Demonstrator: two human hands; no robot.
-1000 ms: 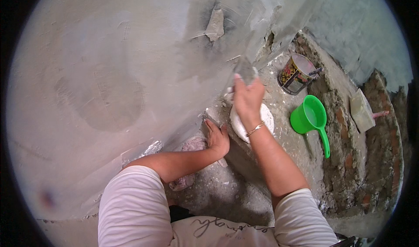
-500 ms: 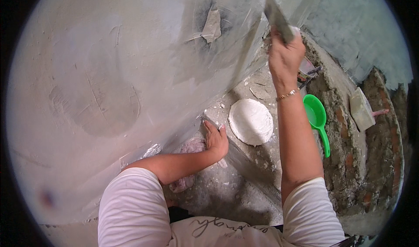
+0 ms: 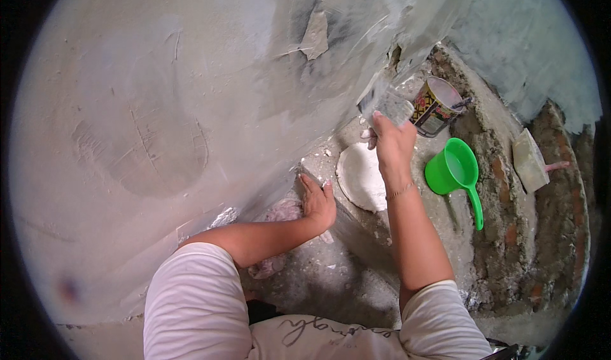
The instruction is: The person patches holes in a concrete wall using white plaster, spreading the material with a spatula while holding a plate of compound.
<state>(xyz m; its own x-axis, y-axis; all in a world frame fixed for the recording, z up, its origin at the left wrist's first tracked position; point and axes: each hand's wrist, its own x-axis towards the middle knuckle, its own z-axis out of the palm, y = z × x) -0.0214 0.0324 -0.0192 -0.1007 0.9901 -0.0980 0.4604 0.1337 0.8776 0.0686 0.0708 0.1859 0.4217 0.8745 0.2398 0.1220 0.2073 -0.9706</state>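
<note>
Patchy grey wall point(image 3: 146, 54) fills the upper left and centre of the frame. Near the middle, right of a pinkish bag point(image 3: 277, 215), the left hand point(image 3: 317, 205) rests at the ledge's point(image 3: 457, 245) edge, fingers extended, nothing visible in it. Next comes a round white mound point(image 3: 358, 176), partly behind the right forearm. Above it, the right hand point(image 3: 396, 145) grasps a flat scraper point(image 3: 396, 108), swung down from the upper frame, bringing its blade beside the wall's lower edge; contact is unclear. Farther right stand a patterned bucket point(image 3: 434, 110) and green dipper point(image 3: 450, 169).
</note>
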